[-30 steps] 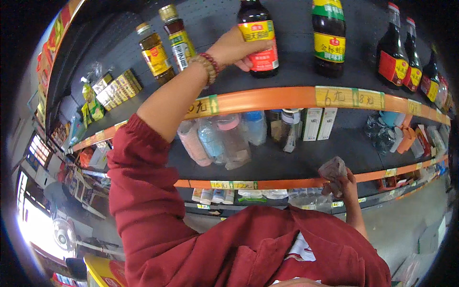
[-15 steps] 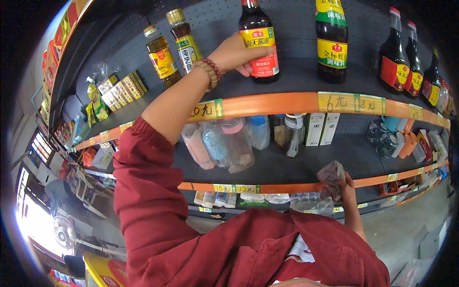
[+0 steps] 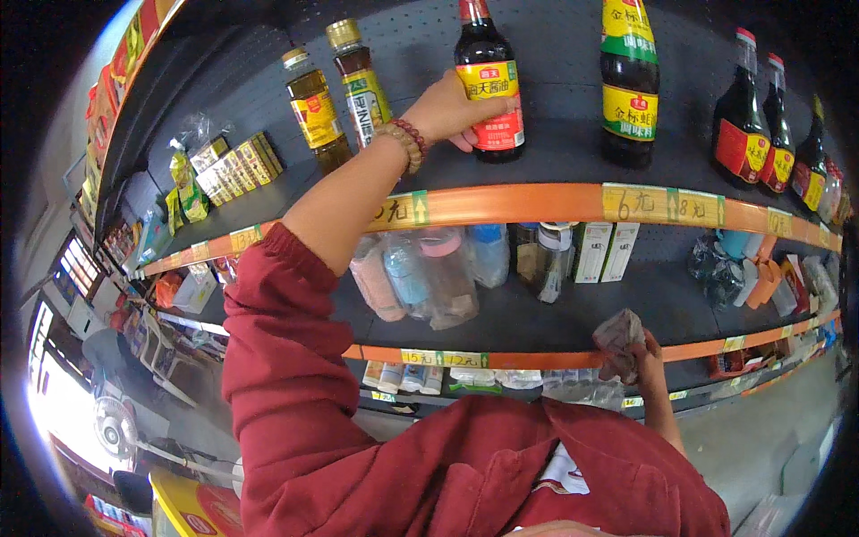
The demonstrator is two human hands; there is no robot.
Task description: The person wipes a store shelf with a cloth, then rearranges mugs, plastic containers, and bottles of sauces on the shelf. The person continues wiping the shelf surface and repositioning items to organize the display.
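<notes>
My left hand (image 3: 455,112), with a beaded bracelet on its wrist, is closed round a dark soy sauce bottle (image 3: 488,79) with a red cap and a yellow and red label. The bottle stands upright on the upper shelf (image 3: 555,170). Lower down on the right, my right hand (image 3: 651,360) grips a crumpled grey cloth (image 3: 619,345) in front of the middle shelf's edge. To the left of the soy sauce are two slimmer bottles, one of amber liquid (image 3: 313,112) and one with a green and white label (image 3: 362,85). A taller dark sauce bottle (image 3: 630,112) stands to its right.
More dark red-labelled bottles (image 3: 741,125) stand at the far right. Small stacked boxes (image 3: 240,170) sit at the left. Bagged plastic cups (image 3: 443,286), a lidded jar (image 3: 551,264) and white boxes (image 3: 608,251) occupy the middle shelf. An orange price rail (image 3: 528,204) edges the upper shelf.
The shelves and bottles appear slightly lower and further right in view. My left hand keeps its hold on the soy sauce bottle, and my right hand still grips the cloth.
</notes>
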